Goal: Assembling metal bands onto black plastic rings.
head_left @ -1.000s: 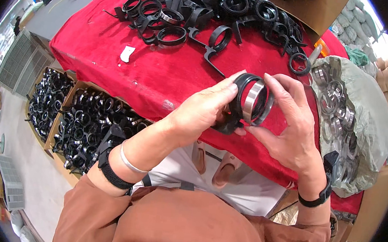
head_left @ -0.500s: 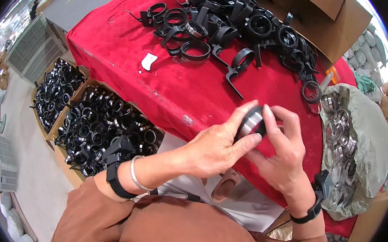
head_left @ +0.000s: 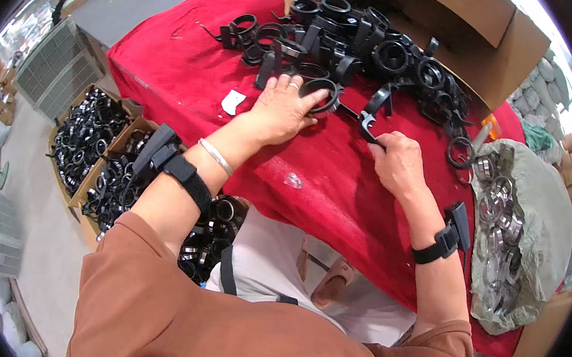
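My left hand [head_left: 280, 112] reaches to the near edge of a heap of black ring brackets [head_left: 353, 38], its fingers spread. Thumb and fingers touch a black ring [head_left: 322, 96] that stands tilted at the heap's edge; whether they grip it is hard to see, but they look extended. My right hand [head_left: 399, 162] is closed around the arm end of a black ring bracket [head_left: 373, 118]. That bracket's ring points away from me, toward the heap. A red cloth [head_left: 340, 176] covers the table under both hands.
An open cardboard box [head_left: 476, 32] lies behind the heap. On the right, a pale sack [head_left: 547, 222] holds several silver rings [head_left: 497, 224]. Boxes full of black rings [head_left: 93, 128] stand on the floor at left. A white scrap [head_left: 233, 102] lies on the cloth.
My hands have parted and moved away from me. The dark ring with a silver band is no longer between them. My right hand has taken hold of a bracket; my left has gone to the heap.
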Demonstrator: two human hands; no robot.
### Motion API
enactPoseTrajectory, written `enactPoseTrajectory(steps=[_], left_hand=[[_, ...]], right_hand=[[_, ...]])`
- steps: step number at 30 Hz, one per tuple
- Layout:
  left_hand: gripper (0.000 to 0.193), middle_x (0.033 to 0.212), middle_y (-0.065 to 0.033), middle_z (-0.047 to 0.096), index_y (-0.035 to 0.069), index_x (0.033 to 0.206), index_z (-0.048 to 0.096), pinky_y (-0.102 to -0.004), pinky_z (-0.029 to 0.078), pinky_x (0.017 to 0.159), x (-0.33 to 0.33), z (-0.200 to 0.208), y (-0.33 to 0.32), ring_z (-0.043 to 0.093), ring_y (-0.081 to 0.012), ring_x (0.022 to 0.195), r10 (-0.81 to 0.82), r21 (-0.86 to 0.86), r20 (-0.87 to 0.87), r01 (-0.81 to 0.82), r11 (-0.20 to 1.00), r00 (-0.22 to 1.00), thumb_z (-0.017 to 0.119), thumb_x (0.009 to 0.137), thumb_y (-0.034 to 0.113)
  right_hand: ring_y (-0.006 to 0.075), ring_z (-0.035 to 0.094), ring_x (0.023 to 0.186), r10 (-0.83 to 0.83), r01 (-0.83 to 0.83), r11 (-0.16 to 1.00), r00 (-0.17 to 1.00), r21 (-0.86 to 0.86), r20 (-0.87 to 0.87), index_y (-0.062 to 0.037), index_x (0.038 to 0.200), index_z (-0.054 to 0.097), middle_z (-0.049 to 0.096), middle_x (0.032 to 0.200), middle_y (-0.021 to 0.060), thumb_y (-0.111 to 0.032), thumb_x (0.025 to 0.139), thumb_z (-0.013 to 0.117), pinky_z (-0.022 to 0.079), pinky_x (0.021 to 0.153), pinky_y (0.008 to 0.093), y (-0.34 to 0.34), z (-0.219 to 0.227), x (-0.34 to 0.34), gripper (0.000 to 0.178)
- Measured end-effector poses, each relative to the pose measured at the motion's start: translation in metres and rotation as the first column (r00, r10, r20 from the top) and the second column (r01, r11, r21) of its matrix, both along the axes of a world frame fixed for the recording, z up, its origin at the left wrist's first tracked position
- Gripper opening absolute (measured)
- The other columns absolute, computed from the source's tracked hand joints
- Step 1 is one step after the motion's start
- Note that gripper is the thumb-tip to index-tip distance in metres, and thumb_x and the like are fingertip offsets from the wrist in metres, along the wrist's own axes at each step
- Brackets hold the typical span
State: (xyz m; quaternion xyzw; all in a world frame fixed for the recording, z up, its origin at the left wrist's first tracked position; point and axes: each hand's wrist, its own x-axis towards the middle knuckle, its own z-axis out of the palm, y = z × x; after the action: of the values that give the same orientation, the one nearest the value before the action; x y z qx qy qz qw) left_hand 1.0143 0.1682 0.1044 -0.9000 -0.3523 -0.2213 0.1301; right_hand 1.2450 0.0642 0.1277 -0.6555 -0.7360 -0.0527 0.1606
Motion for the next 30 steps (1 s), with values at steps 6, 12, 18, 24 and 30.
enactPoseTrajectory(steps=[6, 12, 18, 24, 30], left_hand=[[0.082, 0.122, -0.0236, 0.045, 0.001, 0.13, 0.042, -0.0454, 0.034, 0.099, 0.016, 0.007, -0.01, 0.042, -0.0377, 0.116, -0.087, -0.036, 0.165, 0.094, 0.995, 0.982, 0.079, 0.062, 0.027], [0.044, 0.113, -0.0198, 0.054, -0.003, 0.119, 0.05, -0.0391, 0.042, 0.092, 0.051, 0.018, -0.085, 0.052, -0.0315, 0.101, -0.229, -0.138, 0.523, 0.346, 0.928, 0.821, 0.066, 0.083, 0.018], [0.047, 0.11, -0.0216, 0.061, -0.006, 0.117, 0.052, -0.0438, 0.049, 0.093, 0.108, 0.022, -0.139, 0.062, -0.0315, 0.101, 0.66, -0.144, 0.62, 0.888, -0.436, 0.424, 0.042, 0.098, 0.036], [0.034, 0.105, -0.0212, 0.061, 0.001, 0.116, 0.052, -0.0346, 0.052, 0.068, 0.087, 0.02, -0.128, 0.063, -0.0201, 0.077, 0.654, -0.195, 0.654, 0.919, -0.341, 0.381, 0.04, 0.099, 0.029], [0.033, 0.1, -0.0204, 0.061, 0.002, 0.114, 0.053, -0.0315, 0.049, 0.062, 0.082, 0.018, -0.133, 0.059, -0.0179, 0.071, 0.68, -0.28, 0.598, 0.906, -0.318, 0.424, 0.04, 0.098, 0.028]], right_hand=[[0.0204, 0.065, 0.069, -0.192, 0.229, 0.973, 0.72, -0.032, -0.667, -0.0032, 0.09, 0.071, 0.069, 0.08, 0.0122, -0.021, 0.079, 0.068, 0.049, 0.066, 0.0329, -0.054, -0.001, 0.038, 0.02], [0.0049, 0.056, 0.065, -0.22, 0.084, 0.974, 0.155, -0.209, -0.963, -0.001, 0.1, 0.068, 0.064, 0.074, -0.0016, -0.009, 0.082, 0.067, 0.047, 0.056, 0.0233, -0.119, 0.006, 0.017, 0.02], [0.0153, 0.06, 0.068, 0.037, -0.116, 0.993, 0.39, -0.009, -0.92, -0.0022, 0.093, 0.067, 0.064, 0.074, 0.0098, -0.011, 0.08, 0.067, 0.05, 0.063, 0.0308, -0.158, -0.002, 0.004, 0.016], [0.0315, 0.063, 0.079, -0.379, 0.503, 0.795, 0.848, 0.338, -0.371, -0.0032, 0.089, 0.066, 0.064, 0.084, 0.0151, -0.014, 0.076, 0.069, 0.051, 0.072, 0.0385, -0.211, 0.001, 0.11, 0.017], [0.0357, 0.048, 0.111, -0.883, 0.867, 0.47, 0.463, 0.165, 0.081, 0.003, 0.116, 0.057, 0.052, 0.115, 0.0212, -0.047, 0.068, 0.073, 0.043, 0.092, 0.0441, -0.273, 0.002, 0.233, 0.071]])
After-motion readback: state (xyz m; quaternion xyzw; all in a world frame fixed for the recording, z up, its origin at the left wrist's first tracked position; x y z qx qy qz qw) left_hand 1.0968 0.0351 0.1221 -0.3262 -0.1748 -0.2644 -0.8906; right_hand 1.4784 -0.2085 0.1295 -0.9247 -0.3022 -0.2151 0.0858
